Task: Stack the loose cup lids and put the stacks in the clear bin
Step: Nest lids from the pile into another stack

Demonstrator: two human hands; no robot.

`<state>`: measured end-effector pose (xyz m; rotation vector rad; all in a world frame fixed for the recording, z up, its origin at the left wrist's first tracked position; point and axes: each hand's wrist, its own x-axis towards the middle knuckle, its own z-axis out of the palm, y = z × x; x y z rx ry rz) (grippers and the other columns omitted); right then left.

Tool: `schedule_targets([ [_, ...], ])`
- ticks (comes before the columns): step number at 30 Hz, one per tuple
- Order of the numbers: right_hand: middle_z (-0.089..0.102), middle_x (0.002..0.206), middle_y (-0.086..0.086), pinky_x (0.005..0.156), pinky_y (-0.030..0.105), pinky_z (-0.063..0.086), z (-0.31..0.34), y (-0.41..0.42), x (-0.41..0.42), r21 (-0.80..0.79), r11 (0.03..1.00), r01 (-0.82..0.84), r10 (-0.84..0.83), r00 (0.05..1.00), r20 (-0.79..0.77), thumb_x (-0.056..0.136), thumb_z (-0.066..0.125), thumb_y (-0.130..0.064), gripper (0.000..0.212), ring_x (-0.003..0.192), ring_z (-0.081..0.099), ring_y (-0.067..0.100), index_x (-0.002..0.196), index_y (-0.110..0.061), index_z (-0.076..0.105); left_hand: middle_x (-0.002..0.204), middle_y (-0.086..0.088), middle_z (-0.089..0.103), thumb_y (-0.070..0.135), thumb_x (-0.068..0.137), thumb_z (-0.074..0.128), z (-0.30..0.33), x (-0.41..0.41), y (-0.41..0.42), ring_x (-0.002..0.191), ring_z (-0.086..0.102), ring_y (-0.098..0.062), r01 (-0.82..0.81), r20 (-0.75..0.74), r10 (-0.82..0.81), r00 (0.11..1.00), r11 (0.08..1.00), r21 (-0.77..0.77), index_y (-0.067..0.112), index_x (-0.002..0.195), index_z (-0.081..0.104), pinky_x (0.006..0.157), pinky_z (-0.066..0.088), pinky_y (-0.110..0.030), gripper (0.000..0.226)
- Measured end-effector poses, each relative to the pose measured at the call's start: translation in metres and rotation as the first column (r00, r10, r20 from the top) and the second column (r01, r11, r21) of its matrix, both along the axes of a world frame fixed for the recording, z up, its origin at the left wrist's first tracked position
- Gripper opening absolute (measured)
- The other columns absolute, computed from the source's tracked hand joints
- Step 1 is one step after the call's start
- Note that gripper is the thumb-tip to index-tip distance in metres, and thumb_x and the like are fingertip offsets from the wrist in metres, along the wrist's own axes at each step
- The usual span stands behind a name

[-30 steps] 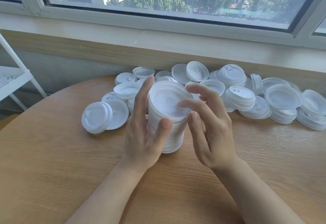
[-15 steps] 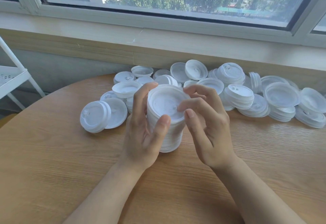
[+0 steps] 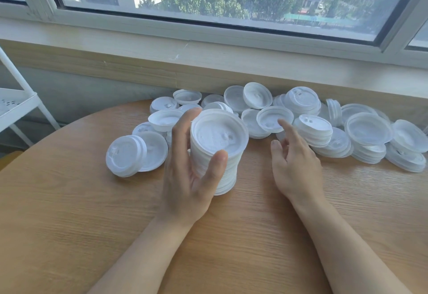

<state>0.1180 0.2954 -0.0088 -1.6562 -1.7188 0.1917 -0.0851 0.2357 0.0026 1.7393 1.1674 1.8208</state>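
From the head view, the left hand [image 3: 187, 177] has its grip wrapped round a tall stack of lids [image 3: 216, 154], thumb on the near side and fingers curled round the far side, with the stack's foot resting on the wooden surface [image 3: 69, 224]. The stack stands slightly tilted, its top lid facing up toward the camera. The right hand [image 3: 294, 161] hangs just to the right of the stack, apart from it, its grip wide and holding nothing, the forefinger stretched toward the heap of loose lids [image 3: 301, 124] that lies along the far edge of the surface under the window sill [image 3: 208, 62]. Some of those lids already sit in short piles; others lie singly, and two lean together at the left [image 3: 134, 154]. A white rack [image 3: 16, 106] stands at the left edge. No clear bin shows anywhere in this view.

The stacking step looks to be in hand, with much of the heap not yet gathered. The next move probably calls for the free hand to pick a lid or short pile that faces the same way as the stack, while the left steadies the tower so it does not topple.
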Motion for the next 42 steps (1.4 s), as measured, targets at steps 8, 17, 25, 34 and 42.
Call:
schedule_targets([
  [8, 0.067, 0.119, -0.015, 0.095, 0.038, 0.044, 0.002, -0.001, 0.000, 0.020, 0.997, 0.068, -0.067, 0.996, -0.061, 0.102, 0.058, -0.031, 0.034, 0.105, 0.065, 0.014, 0.136, -0.029, 0.059, 0.152, 0.001, 0.051, 0.069, 0.097, 0.053, -0.003, -0.002, 0.001, 0.142, 0.049, -0.026, -0.041, -0.004, 0.041, 0.999, 0.998, -0.043, 0.013, 0.155, 0.037, 0.116, 0.042, -0.047, 0.082],
  [17, 0.069, 0.089, -0.017, 0.082, 0.041, 0.050, 0.017, -0.019, -0.021, 0.385, 0.922, 0.022, 0.111, 0.942, -0.318, 0.103, 0.064, -0.034, 0.012, 0.080, 0.062, 0.008, 0.107, -0.026, 0.072, 0.158, 0.004, 0.046, 0.068, 0.098, 0.052, -0.002, -0.002, 0.004, 0.150, 0.042, -0.024, 0.043, 0.033, -0.040, 0.999, 0.994, -0.100, 0.015, 0.157, 0.034, 0.122, 0.036, -0.047, 0.081],
  [25, 0.063, 0.095, -0.005, 0.073, 0.043, 0.044, 0.024, -0.033, -0.034, 0.648, 0.699, -0.303, 0.374, 0.927, 0.030, 0.107, 0.056, -0.012, 0.020, 0.078, 0.052, 0.005, 0.105, -0.004, 0.074, 0.156, 0.001, 0.049, 0.060, 0.100, 0.057, -0.001, -0.003, 0.004, 0.148, 0.044, -0.027, 0.123, 0.075, -0.115, 0.990, 0.987, -0.104, 0.014, 0.157, 0.033, 0.119, 0.038, -0.053, 0.077],
  [34, 0.062, 0.090, 0.008, 0.070, 0.044, 0.041, 0.027, -0.037, -0.038, 0.627, 0.682, -0.376, 0.356, 0.920, 0.165, 0.106, 0.053, -0.014, 0.026, 0.074, 0.056, 0.025, 0.100, -0.003, 0.076, 0.146, -0.001, 0.059, 0.043, 0.098, 0.062, 0.000, -0.002, 0.002, 0.137, 0.056, -0.028, 0.127, 0.058, -0.122, 0.991, 0.988, -0.087, 0.010, 0.156, 0.034, 0.110, 0.048, -0.045, 0.072],
  [42, 0.052, 0.092, 0.007, 0.070, 0.047, 0.045, 0.036, -0.045, -0.037, 0.539, 0.695, -0.477, 0.504, 0.857, 0.108, 0.103, 0.050, -0.014, 0.026, 0.078, 0.052, 0.025, 0.098, -0.001, 0.072, 0.160, 0.024, 0.040, 0.061, 0.104, 0.047, 0.010, 0.001, -0.005, 0.150, 0.039, -0.008, 0.044, -0.037, -0.046, 0.998, 0.998, -0.051, 0.025, 0.158, 0.031, 0.122, 0.035, -0.036, 0.067],
])
